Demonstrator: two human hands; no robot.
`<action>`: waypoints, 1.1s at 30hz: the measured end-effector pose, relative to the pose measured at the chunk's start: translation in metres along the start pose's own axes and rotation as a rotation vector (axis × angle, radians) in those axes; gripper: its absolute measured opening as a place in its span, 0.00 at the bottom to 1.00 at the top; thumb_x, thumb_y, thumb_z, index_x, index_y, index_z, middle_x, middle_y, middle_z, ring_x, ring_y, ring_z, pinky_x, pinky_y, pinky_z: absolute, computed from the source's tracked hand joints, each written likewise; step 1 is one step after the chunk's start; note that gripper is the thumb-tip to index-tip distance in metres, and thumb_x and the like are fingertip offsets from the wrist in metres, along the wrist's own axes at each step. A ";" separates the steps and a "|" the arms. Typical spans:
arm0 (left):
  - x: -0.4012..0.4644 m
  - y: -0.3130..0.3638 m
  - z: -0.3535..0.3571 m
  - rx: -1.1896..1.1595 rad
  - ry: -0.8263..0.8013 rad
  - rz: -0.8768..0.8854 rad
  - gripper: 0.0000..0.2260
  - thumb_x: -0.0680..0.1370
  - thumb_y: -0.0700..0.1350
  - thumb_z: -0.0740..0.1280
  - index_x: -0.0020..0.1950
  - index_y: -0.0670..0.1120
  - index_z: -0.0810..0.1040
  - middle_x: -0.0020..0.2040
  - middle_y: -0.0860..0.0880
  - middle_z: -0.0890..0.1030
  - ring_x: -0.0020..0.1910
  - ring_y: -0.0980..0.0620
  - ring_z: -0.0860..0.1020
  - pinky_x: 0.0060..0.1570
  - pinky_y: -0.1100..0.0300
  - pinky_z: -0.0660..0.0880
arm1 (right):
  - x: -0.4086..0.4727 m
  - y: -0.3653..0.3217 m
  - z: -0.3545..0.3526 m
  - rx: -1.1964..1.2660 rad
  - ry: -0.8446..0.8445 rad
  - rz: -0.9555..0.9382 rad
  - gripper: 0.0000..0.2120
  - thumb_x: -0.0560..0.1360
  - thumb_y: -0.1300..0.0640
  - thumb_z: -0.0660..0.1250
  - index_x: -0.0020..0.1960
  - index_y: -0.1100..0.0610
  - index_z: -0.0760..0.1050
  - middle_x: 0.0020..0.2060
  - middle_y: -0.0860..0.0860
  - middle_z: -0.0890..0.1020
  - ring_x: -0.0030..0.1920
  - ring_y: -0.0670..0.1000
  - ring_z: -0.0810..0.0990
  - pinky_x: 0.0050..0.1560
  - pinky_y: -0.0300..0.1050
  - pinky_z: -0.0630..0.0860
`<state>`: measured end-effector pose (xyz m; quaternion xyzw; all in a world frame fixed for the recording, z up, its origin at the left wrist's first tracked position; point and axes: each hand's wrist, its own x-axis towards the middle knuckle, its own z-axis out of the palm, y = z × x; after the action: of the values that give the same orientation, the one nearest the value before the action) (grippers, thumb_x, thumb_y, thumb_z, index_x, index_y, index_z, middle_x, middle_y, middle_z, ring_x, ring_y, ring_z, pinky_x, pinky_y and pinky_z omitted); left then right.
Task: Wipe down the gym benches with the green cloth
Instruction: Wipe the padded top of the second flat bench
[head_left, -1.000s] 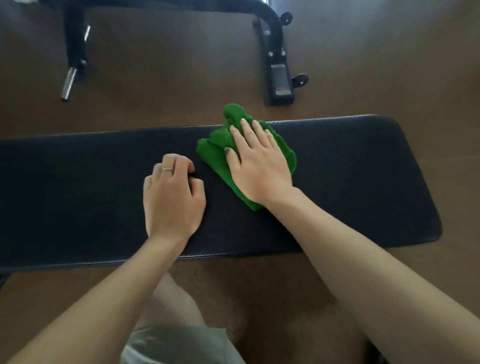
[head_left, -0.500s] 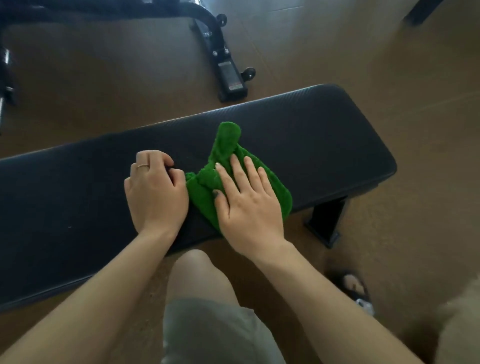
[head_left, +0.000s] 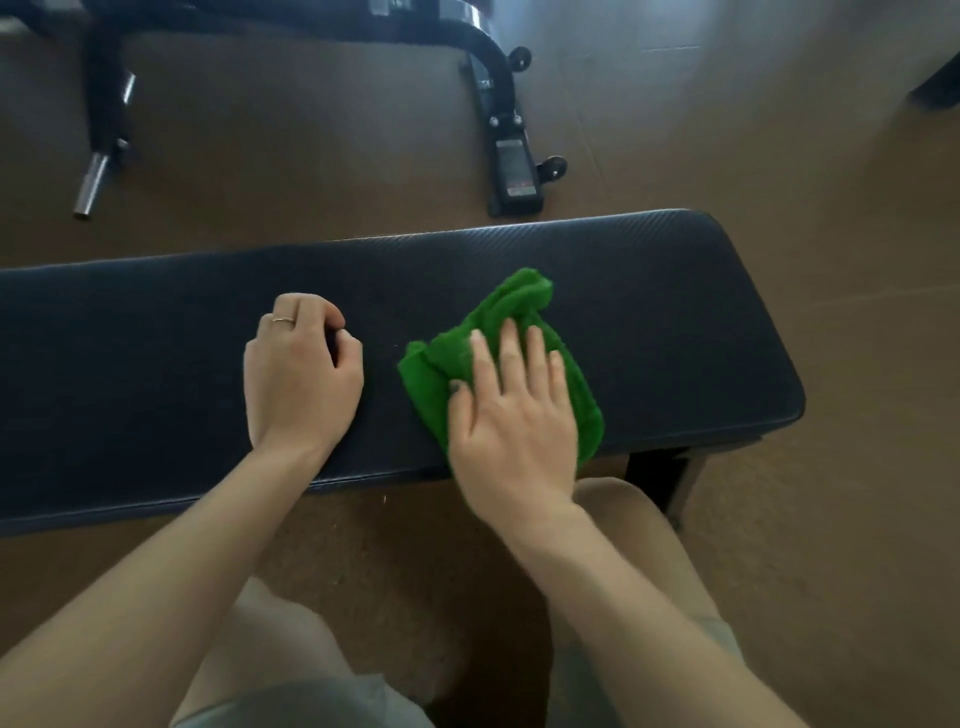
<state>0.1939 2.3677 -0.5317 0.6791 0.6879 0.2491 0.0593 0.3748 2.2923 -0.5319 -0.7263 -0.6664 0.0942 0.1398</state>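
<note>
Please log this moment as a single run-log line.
right hand flat, pressing green cloth | left hand curled, resting on bench | cloth near right end

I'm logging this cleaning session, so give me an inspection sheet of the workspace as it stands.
Surface: black padded bench, top bare apart from cloth and hands.
Job's things: green cloth bunched on the bench, toward its near edge.
Clutter: nothing seen.
Grips: right hand flat on the cloth; left hand curled, resting on the bench, holding nothing.
Cables: nothing seen.
Surroundings: brown floor; black equipment frame beyond the bench.
</note>
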 end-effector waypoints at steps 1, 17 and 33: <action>0.000 0.001 0.000 -0.001 0.009 0.000 0.03 0.81 0.43 0.65 0.53 0.45 0.77 0.56 0.47 0.77 0.53 0.44 0.76 0.56 0.48 0.71 | -0.002 -0.009 0.003 0.007 -0.021 -0.076 0.29 0.86 0.41 0.45 0.83 0.53 0.58 0.83 0.56 0.58 0.83 0.59 0.51 0.82 0.58 0.48; 0.005 0.011 0.002 0.135 -0.021 -0.033 0.01 0.79 0.43 0.62 0.48 0.46 0.72 0.52 0.48 0.74 0.48 0.46 0.73 0.53 0.47 0.71 | 0.012 0.050 0.002 -0.284 -0.069 -0.839 0.39 0.79 0.33 0.62 0.81 0.54 0.61 0.79 0.62 0.65 0.79 0.65 0.63 0.77 0.65 0.61; 0.006 0.008 0.006 0.153 -0.003 -0.001 0.01 0.78 0.42 0.61 0.48 0.46 0.71 0.50 0.47 0.73 0.47 0.46 0.72 0.50 0.47 0.70 | 0.050 0.044 -0.015 -0.152 -0.255 -0.781 0.36 0.83 0.32 0.49 0.83 0.52 0.59 0.83 0.58 0.56 0.83 0.59 0.50 0.82 0.58 0.49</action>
<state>0.2029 2.3744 -0.5322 0.6817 0.7052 0.1948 0.0087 0.4254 2.3377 -0.5296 -0.4099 -0.9087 0.0738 0.0275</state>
